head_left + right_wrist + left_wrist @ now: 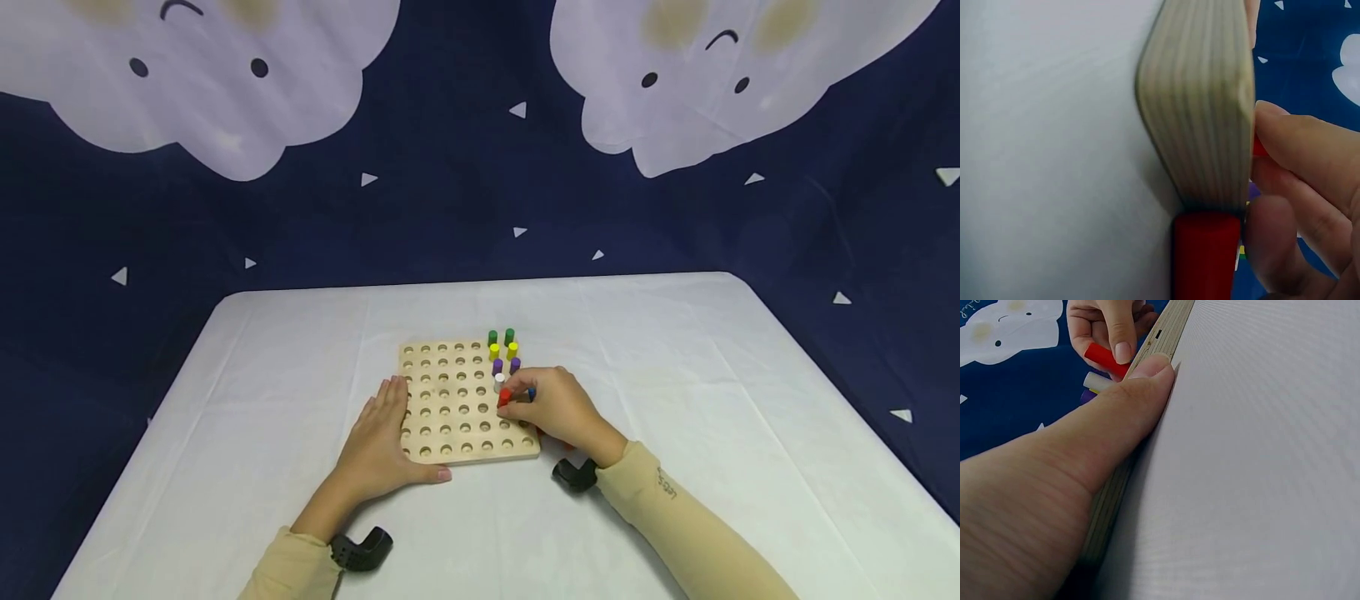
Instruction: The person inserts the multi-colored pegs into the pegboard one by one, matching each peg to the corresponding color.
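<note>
A square wooden pegboard (454, 420) with rows of round holes lies on the table. My right hand (558, 408) pinches a red peg (505, 397) between thumb and fingers, upright over the board's right side; its lower end is hidden by the fingers in the right wrist view. Just behind it stands a white peg (499, 379) in the board. Further back, pairs of purple pegs (497, 367), yellow pegs (512, 351) and green pegs (510, 336) stand in the two right columns. My left hand (375, 446) rests against the board's near left corner, fingers along the left edge, thumb on the front edge.
Another red peg (1205, 256) lies on the white tablecloth (675, 358) against the board's side, close under my right hand. A blue peg (532, 392) shows partly behind the right fingers. A dark blue curtain (450, 208) with clouds hangs behind the table.
</note>
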`<state>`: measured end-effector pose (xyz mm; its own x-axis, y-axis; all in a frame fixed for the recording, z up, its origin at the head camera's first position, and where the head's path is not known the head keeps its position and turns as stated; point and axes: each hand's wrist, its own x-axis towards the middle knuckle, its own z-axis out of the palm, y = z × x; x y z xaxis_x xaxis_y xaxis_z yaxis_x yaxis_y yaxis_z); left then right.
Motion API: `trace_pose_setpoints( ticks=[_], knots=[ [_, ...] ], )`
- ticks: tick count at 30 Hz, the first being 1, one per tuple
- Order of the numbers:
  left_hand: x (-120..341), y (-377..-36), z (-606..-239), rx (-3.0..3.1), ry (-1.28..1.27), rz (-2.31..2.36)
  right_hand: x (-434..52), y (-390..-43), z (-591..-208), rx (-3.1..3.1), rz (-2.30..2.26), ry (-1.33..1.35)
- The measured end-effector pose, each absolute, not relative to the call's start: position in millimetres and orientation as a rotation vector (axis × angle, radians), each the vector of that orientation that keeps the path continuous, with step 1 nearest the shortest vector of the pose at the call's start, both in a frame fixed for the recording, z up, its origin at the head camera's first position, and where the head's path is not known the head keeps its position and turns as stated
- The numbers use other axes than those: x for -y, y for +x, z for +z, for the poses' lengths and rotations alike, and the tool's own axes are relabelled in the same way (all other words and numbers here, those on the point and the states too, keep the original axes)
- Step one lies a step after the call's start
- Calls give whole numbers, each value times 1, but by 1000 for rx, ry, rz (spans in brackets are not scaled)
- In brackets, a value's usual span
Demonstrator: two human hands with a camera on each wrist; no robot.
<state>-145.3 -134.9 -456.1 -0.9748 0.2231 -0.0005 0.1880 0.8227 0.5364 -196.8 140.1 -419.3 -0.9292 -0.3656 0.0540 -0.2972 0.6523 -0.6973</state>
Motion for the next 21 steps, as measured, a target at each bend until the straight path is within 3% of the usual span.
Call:
trace_pose_setpoints(
  ticks=[9, 17, 21],
  knots=[
    [134, -146, -456, -2936, 330, 850, -147, -195, -412, -2807, -970, -639],
    [133, -146, -456, -2939, 325, 840, -182, -198, -394, -2860, -1009, -431],
    [133, -146, -456, -2933, 321, 834, -198, -198, -396, -2849, -880, -468]
  ],
)
